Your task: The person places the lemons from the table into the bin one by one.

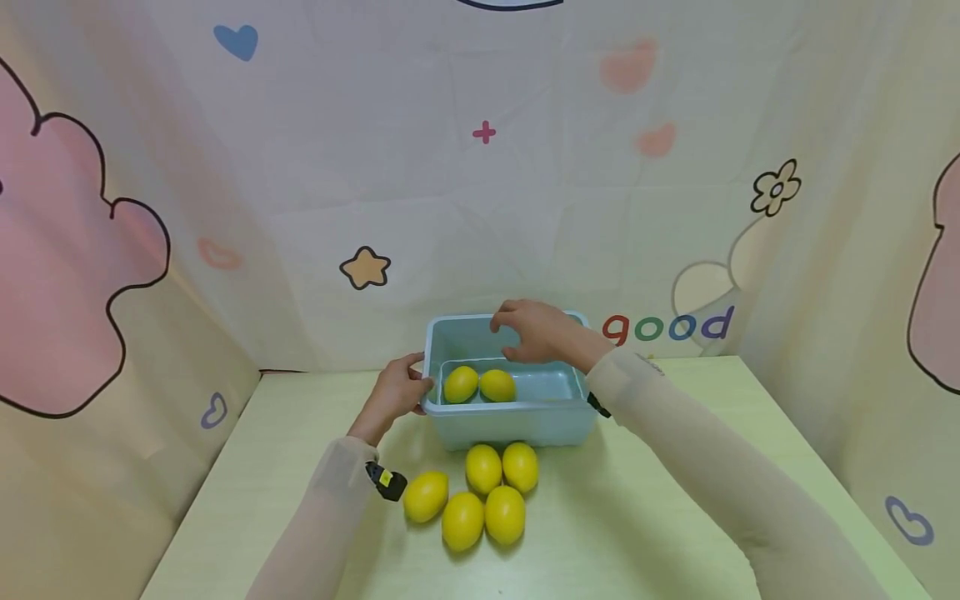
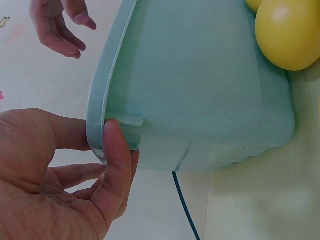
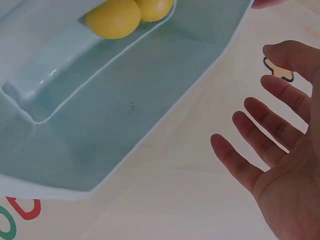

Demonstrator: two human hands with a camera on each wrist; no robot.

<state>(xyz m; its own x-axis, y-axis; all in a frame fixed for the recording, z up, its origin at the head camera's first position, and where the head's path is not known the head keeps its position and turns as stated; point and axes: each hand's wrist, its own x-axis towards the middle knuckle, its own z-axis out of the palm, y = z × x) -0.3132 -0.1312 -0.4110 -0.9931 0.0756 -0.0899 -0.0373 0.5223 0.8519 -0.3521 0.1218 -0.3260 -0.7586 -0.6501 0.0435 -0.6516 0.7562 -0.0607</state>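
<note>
The two hands are apart. The left hand (image 1: 397, 387) is clamped on the rim at the left end of a pale blue-green plastic bin (image 1: 513, 427), part of its fingers hidden by the rim in the left wrist view. The right hand (image 1: 543, 332) hangs over the bin with nothing in its grasp, fingers loosely bent and separate; the right wrist view cuts it off at the right edge.

Inside the bin, two lemons (image 1: 461, 384) lie side by side toward the left end; the near wall may hide their undersides, and the right wrist view crops them at its top. Five more lemons (image 1: 506, 515) lie close together on the pale tabletop (image 1: 660, 517) in front of the bin; only parts of a few show at the left wrist view's right edge.

A small black device (image 1: 386, 482) sits on the left wrist; its counterpart on the right is mostly hidden by the forearm. Behind stands a printed fabric backdrop (image 1: 480, 208), its pink shapes cut off at both sides.
</note>
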